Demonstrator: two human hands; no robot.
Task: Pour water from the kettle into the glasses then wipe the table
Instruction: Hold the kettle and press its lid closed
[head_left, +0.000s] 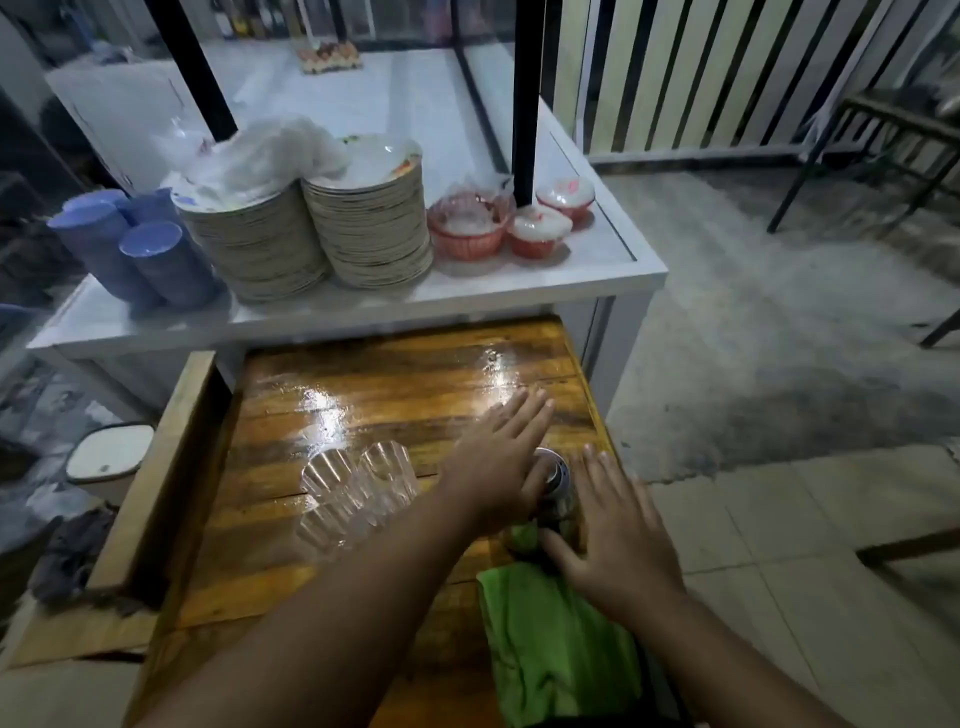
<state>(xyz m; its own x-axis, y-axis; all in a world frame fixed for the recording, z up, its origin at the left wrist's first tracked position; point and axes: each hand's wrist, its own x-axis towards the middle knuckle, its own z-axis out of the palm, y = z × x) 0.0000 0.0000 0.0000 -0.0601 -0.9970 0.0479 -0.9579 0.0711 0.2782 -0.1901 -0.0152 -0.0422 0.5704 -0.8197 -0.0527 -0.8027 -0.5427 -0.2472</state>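
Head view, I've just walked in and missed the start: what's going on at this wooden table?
A person reaches both hands toward a metal kettle near the table's right edge. The left hand is open beside its lid, the right hand open on the other side; neither clearly grips it. Three glasses stand clustered to the left. A green cloth lies nearer the person. The tabletop looks wet.

The kettle (557, 486) stands between both hands (left (498, 457), right (618, 530)); glasses (358, 493) left of them, cloth (556, 644) nearer.
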